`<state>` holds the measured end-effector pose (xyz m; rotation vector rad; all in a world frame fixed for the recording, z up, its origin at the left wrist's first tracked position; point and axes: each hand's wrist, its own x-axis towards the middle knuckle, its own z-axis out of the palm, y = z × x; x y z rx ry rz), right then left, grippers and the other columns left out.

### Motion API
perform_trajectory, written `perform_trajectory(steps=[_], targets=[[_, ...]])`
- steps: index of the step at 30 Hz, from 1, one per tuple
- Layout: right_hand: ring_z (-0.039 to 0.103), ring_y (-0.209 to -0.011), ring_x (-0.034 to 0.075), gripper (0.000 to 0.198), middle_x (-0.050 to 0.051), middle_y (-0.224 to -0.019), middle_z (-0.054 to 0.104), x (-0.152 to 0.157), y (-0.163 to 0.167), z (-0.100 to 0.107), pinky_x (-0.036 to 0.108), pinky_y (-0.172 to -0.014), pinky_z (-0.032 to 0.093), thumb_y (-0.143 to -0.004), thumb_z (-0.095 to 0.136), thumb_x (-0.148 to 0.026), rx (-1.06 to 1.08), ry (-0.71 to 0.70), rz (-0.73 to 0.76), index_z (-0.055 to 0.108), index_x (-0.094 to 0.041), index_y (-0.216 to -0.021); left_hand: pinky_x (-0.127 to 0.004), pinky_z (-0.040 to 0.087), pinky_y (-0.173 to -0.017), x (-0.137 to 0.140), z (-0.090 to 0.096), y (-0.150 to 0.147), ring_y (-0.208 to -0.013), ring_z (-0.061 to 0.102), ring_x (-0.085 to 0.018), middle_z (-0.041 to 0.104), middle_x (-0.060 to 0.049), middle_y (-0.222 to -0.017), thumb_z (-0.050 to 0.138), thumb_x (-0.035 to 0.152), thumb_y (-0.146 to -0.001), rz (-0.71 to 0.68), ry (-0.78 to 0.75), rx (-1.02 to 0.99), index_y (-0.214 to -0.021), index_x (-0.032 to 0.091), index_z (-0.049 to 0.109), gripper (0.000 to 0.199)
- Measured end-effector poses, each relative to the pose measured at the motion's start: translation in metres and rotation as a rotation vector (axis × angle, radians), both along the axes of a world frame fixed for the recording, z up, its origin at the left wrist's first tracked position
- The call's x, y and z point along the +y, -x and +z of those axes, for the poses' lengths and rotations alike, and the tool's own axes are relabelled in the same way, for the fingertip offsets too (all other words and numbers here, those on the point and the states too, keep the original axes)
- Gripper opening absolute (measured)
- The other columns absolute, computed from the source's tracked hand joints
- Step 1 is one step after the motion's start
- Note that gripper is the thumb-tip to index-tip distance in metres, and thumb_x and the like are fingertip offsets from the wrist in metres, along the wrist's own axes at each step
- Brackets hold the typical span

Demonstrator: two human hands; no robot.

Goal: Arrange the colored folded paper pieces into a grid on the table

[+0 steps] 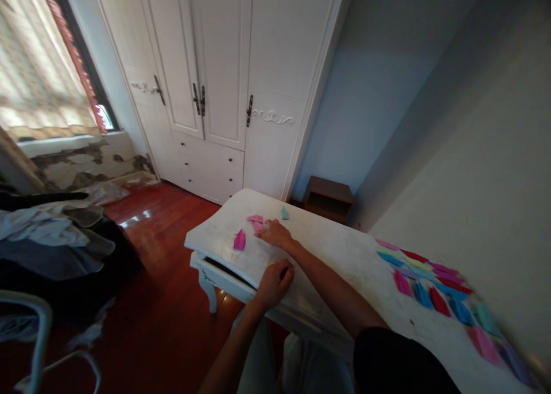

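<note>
My right hand (275, 234) reaches over the left part of the white table (336, 242), palm down and fingers apart. Its fingertips touch a light pink folded paper piece (256, 223). Left of that lies a magenta folded paper piece (240, 240), apart from both hands. A pale green folded paper piece (284, 213) sits just beyond my right hand. Nearer to me, my left hand (275, 282) is curled closed at the table's front edge, with nothing visible in it.
Rows of colourful folded paper pieces (439, 285) cover part of the table's right side. A drawer (228, 274) stands slightly open at the front left. Beyond are a white wardrobe (219, 67) and a brown nightstand (330, 190). Cloth (47, 227) is heaped at the left.
</note>
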<state>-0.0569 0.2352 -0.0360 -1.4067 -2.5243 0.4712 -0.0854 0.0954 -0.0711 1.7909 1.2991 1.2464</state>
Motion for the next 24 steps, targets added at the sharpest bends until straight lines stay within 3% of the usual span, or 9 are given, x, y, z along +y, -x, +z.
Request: perform_trajectory(steps=[7,11,17,24], targets=[[0.059,-0.090,0.021,0.036,0.009,-0.107,0.058,-0.004,-0.005,-0.005,0.031,-0.076,0.044,-0.081,0.059,-0.048,-0.051,-0.101,0.053,0.063,-0.019,-0.102,-0.026,0.031,-0.058,0.001,-0.001,0.000,-0.058,0.043,-0.012,0.045,0.001,-0.061,0.039,0.028,-0.088,0.005,-0.007,-0.021,-0.068,0.017,0.044,0.024],[0.058,-0.092,0.019,0.030,0.007,-0.108,0.058,-0.018,-0.025,-0.005,0.029,-0.078,0.044,-0.084,0.058,-0.039,-0.009,-0.114,0.070,0.062,-0.020,-0.106,-0.025,0.031,-0.057,0.001,0.000,-0.001,-0.058,0.043,-0.011,0.046,0.001,-0.062,0.040,0.029,-0.089,-0.002,0.004,-0.032,-0.069,0.017,0.047,0.024],[0.057,-0.077,0.014,0.035,0.005,-0.107,0.061,-0.038,-0.064,0.000,0.027,-0.076,0.045,-0.081,0.062,-0.031,0.193,-0.139,0.087,0.060,-0.019,-0.114,-0.025,0.033,-0.058,0.000,0.001,-0.001,-0.058,0.045,-0.011,0.049,0.001,-0.062,0.040,0.030,-0.090,0.013,0.018,-0.049,-0.069,0.016,0.048,0.026],[0.053,-0.061,0.009,0.037,0.007,-0.105,0.060,-0.072,-0.136,0.013,0.026,-0.064,0.047,-0.082,0.060,-0.031,0.530,-0.211,-0.018,0.058,-0.018,-0.116,-0.025,0.036,-0.060,-0.002,0.005,0.001,-0.061,0.048,-0.012,0.052,0.000,-0.065,0.039,0.033,-0.091,0.023,0.038,-0.013,-0.072,0.016,0.051,0.027]])
